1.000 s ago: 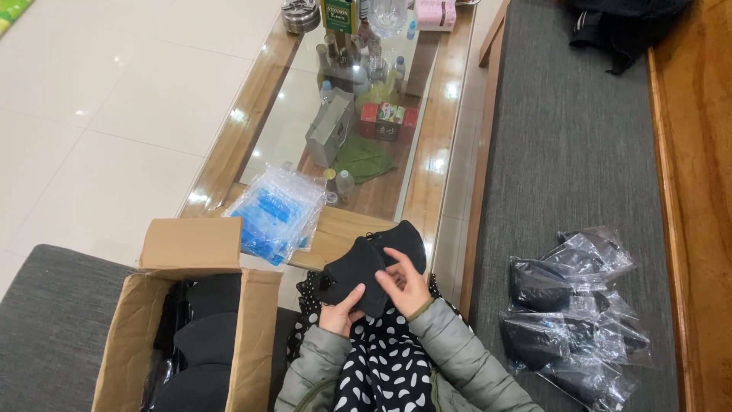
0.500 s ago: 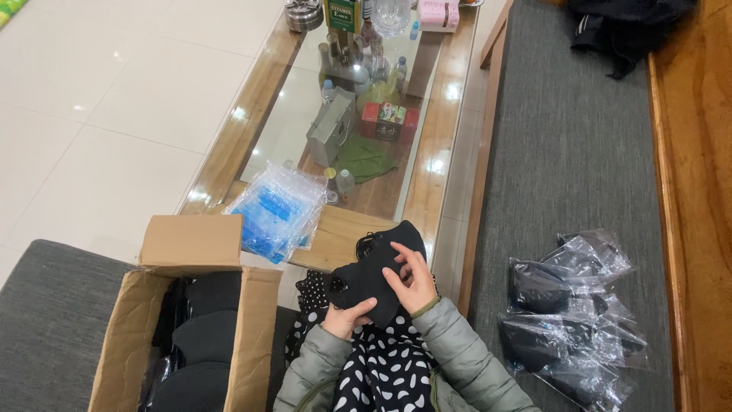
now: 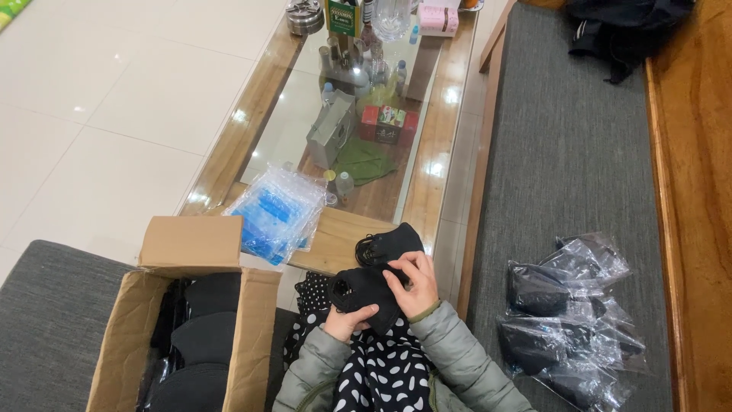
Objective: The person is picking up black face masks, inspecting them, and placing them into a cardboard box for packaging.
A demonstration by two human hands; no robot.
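So there's a black fabric piece (image 3: 374, 286) held over the lap, just in front of the near edge of the glass-topped table (image 3: 438, 145). The left hand (image 3: 347, 320) is clamped on it from underneath, and the right hand (image 3: 415, 286) grips its top edge with fingers curled over. Left of the knees sits an open cardboard box (image 3: 187, 328) full of dark items. A stack of blue plastic packets (image 3: 278, 214) rests on the table's near corner, and bagged black pieces (image 3: 568, 313) lie on the grey sofa cushion (image 3: 572, 152) to the right.
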